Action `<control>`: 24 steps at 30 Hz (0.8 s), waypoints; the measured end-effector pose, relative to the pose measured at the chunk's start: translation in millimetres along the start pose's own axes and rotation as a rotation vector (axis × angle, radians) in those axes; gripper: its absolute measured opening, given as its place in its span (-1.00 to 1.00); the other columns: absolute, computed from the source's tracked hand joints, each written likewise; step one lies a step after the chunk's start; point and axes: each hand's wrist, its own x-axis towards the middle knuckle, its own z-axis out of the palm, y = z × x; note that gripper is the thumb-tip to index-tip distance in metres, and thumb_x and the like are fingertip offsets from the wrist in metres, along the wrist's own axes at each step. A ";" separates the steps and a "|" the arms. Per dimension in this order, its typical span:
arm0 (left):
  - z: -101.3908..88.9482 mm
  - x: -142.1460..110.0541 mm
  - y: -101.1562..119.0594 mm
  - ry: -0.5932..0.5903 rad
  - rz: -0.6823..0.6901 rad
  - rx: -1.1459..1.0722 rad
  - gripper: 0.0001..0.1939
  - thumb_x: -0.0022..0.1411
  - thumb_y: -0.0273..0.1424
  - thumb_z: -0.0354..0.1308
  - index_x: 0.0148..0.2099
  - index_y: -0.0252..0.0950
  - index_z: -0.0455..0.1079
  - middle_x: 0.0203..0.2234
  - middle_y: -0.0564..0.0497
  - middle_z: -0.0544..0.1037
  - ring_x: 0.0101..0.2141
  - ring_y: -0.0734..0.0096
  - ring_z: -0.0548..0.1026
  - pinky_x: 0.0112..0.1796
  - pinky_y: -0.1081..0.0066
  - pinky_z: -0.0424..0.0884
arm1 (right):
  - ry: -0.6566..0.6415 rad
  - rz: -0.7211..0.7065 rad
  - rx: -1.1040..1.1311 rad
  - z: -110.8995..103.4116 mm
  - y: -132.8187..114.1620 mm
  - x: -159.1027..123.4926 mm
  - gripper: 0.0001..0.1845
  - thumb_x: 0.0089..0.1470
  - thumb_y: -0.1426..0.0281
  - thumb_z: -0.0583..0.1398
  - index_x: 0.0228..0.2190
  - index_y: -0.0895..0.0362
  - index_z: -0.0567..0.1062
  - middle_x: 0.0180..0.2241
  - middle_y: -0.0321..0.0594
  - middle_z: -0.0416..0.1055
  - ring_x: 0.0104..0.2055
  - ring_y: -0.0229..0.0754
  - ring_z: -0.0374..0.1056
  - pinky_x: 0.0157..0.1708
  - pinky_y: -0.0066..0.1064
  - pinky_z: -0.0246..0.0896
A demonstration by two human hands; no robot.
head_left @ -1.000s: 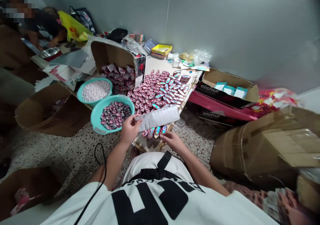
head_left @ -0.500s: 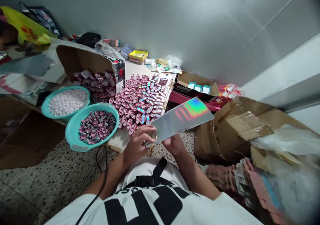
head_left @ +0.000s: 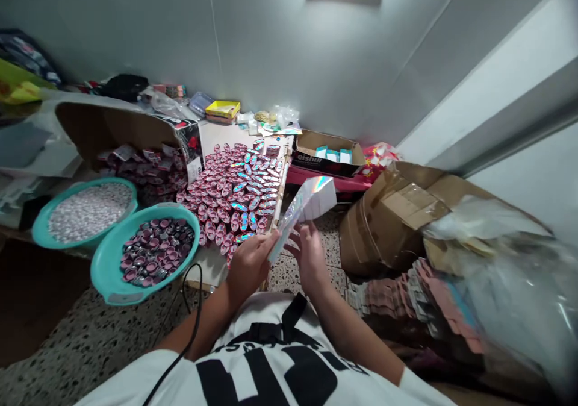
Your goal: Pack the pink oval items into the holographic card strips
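Note:
My left hand (head_left: pixel 247 265) pinches the lower end of a long shiny holographic sheet (head_left: pixel 303 208) that now stands nearly edge-on and tilts up to the right. My right hand (head_left: pixel 310 254) is beside it with fingers spread, touching the sheet's near edge. Both hands hover over the speckled floor, in front of a low board (head_left: pixel 215 260) covered with several small pink and holographic oval pieces (head_left: pixel 235 189).
Two teal basins sit at the left: the near basin (head_left: pixel 106 273) holds dark round caps, the far basin (head_left: pixel 40 228) holds white ones. An open cardboard box (head_left: pixel 103 130) lies behind. Crumpled cartons (head_left: pixel 397 213), a plastic bag (head_left: pixel 506 261) and stacked cards (head_left: pixel 397 297) crowd the right. A black cable (head_left: pixel 192 309) hangs by my left arm.
The view swung to the right. The sheet turned from showing its broad face to nearly edge-on, and my right hand opened beside it.

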 end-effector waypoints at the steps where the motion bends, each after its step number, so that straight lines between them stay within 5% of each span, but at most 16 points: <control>1: 2.4 1.9 1.6 -0.009 0.063 0.001 -0.47 0.28 -0.54 -0.02 0.27 -0.16 0.26 -0.17 -0.11 0.56 -0.16 0.29 0.51 -0.13 0.31 0.46 | -0.059 0.024 -0.028 3.1 -4.2 -2.6 -0.49 -0.02 -0.02 0.25 -0.14 0.06 0.42 -0.21 -0.18 0.49 -0.22 -0.13 0.43 -0.33 -0.40 0.32; 4: 9.2 7.3 5.7 -0.062 0.163 -0.013 -0.50 0.24 -0.55 0.01 0.21 -0.16 0.33 -0.18 -0.11 0.56 -0.22 0.30 0.52 -0.19 0.32 0.47 | -0.074 0.078 -0.106 5.6 -13.0 -3.5 -0.56 -0.04 0.02 0.27 -0.33 0.13 0.46 -0.46 -0.25 0.44 -0.42 -0.18 0.35 -0.43 -0.39 0.25; 8: 4.8 11.4 7.1 -0.180 0.275 -0.130 -0.67 0.23 -0.45 0.13 0.06 -0.22 0.43 -0.24 -0.09 0.57 -0.26 0.34 0.52 -0.25 0.36 0.47 | -0.072 -0.142 -0.388 -13.2 -19.2 4.4 -0.74 0.03 0.17 0.19 -0.42 0.12 0.47 -0.51 -0.30 0.41 -0.45 -0.20 0.27 -0.41 -0.40 0.16; 12: -18.7 14.1 10.2 -0.051 0.395 -0.143 -0.65 0.17 -0.35 0.27 0.02 -0.11 0.42 -0.25 0.02 0.59 -0.12 0.31 0.51 0.06 0.20 0.35 | -0.285 -0.359 -0.957 -36.0 -29.6 7.5 -0.78 0.08 0.31 0.13 -0.50 0.08 0.53 -0.53 -0.27 0.43 -0.47 -0.20 0.24 -0.43 -0.41 0.02; 14: -26.1 18.7 11.8 -0.063 0.300 -0.027 -0.61 0.18 -0.29 0.27 0.07 -0.08 0.40 -0.14 -0.02 0.57 -0.04 0.22 0.48 0.13 0.10 0.25 | -0.432 -0.377 -1.141 -38.7 -32.9 7.8 -0.79 0.07 0.34 0.15 -0.50 0.04 0.57 -0.53 -0.26 0.47 -0.50 -0.21 0.25 -0.45 -0.41 -0.04; 18: -21.7 28.7 3.8 -0.475 0.091 0.075 -0.69 0.30 -0.30 0.10 0.08 -0.12 0.42 -0.29 -0.04 0.61 -0.31 0.28 0.55 -0.21 0.32 0.41 | -0.602 -0.431 -1.269 -28.8 -28.4 9.6 -0.88 -0.02 0.37 0.26 -0.40 -0.05 0.63 -0.45 -0.25 0.56 -0.47 -0.17 0.34 -0.42 -0.39 -0.04; 20: -18.5 28.7 -4.7 -0.579 -0.001 0.085 -0.70 0.35 -0.34 0.01 0.07 -0.13 0.44 -0.35 -0.02 0.62 -0.41 0.32 0.54 -0.36 0.41 0.36 | -0.529 -0.471 -1.330 -24.3 -23.5 10.9 -0.91 -0.04 0.34 0.31 -0.39 -0.03 0.62 -0.43 -0.22 0.57 -0.41 -0.14 0.38 -0.36 -0.37 -0.01; 24: -27.6 20.0 -16.4 -0.597 -0.177 0.134 -0.68 0.37 -0.32 -0.06 0.03 -0.17 0.45 -0.27 -0.05 0.63 -0.33 0.27 0.58 -0.37 0.42 0.34 | -0.273 -0.562 -1.288 -31.0 -16.0 16.0 -0.82 -0.01 0.32 0.33 -0.28 0.03 0.59 -0.29 -0.19 0.57 -0.23 -0.09 0.44 -0.20 -0.32 0.05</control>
